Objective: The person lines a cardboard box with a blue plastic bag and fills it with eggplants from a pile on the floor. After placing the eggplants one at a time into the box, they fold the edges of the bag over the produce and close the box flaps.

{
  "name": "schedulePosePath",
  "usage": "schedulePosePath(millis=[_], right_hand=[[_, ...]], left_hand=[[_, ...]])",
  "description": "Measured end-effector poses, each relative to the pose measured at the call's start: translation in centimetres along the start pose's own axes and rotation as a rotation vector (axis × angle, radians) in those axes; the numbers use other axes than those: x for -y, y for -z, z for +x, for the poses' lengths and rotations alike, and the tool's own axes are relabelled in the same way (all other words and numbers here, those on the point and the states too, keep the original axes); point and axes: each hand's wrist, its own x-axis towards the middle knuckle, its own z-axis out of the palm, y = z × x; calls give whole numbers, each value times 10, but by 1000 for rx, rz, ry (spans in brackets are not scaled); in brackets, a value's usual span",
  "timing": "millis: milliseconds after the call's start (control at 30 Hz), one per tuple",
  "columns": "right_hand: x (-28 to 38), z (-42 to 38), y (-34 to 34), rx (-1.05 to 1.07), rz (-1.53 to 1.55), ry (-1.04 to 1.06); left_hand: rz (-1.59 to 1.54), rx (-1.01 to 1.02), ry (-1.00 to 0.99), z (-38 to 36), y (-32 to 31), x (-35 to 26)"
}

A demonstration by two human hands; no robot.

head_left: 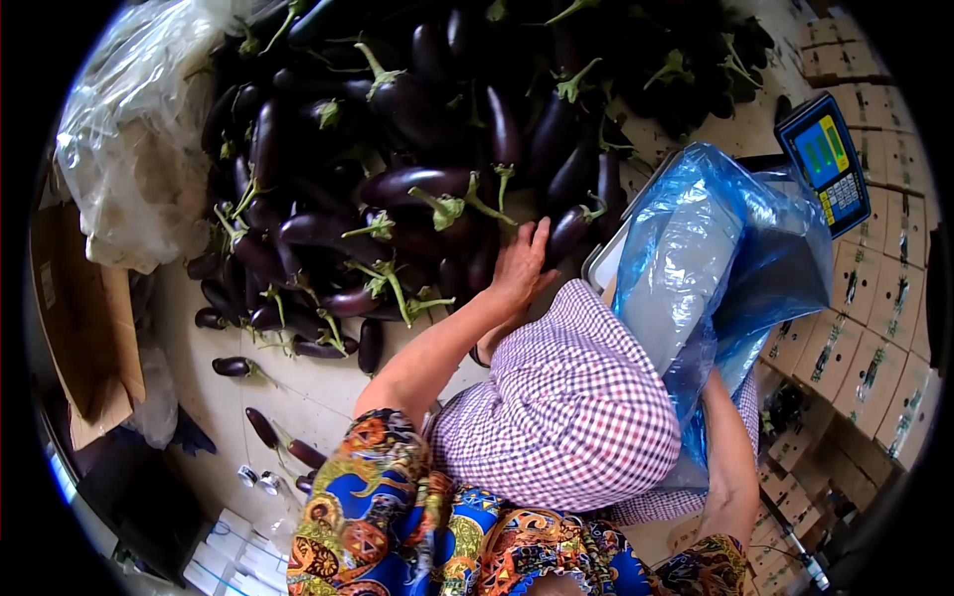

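A large heap of dark purple eggplants [397,189] with green stems fills the upper middle. My left hand [522,263] reaches forward and lies flat on the heap's near edge, fingers extended against an eggplant [568,233], not closed around it. A blue plastic bag [715,248] stands crumpled to the right. My right forearm [730,467] runs up to the bag's lower edge, and the hand itself is hidden behind the plastic. The checked brim of my hat [566,407] covers the middle.
A scale with a blue display [825,159] and a metal tray [599,266] sits behind the bag. Printed cardboard boxes [884,298] line the right. A clear plastic bag [129,149] and an open carton [84,318] stand left. Loose eggplants [234,366] lie on the floor.
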Motion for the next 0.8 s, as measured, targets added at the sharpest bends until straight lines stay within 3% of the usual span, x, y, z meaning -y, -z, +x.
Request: schedulePosePath(millis=[100, 200, 333, 400, 467, 500, 567, 600, 700, 800], right_hand=[[-2, 11, -15, 12, 34, -3], [-3, 14, -27, 20, 56, -1], [10, -1, 1, 60, 44, 79], [30, -11, 36, 92, 17, 146], [35, -11, 63, 207, -138, 222], [8, 1, 64, 304, -362, 327], [65, -23, 109, 316, 173, 97], [73, -33, 121, 300, 290, 11], [74, -58, 146, -2, 147, 122], [90, -76, 152, -45, 547, 70]], left_hand=[[-142, 34, 154, 6, -12, -3], [-276, -90, 95, -13, -7, 9], [-523, 95, 362, -32, 72, -19], [-650, 54, 348, -38, 84, -17], [-815, 38, 322, -35, 101, -25], [-854, 33, 297, -29, 115, -35], [-1096, 108, 369, -17, 139, -57], [-1172, 102, 289, -7, 145, -61], [-1460, 85, 201, 22, 153, -97], [-1482, 158, 63, 39, 162, -152]])
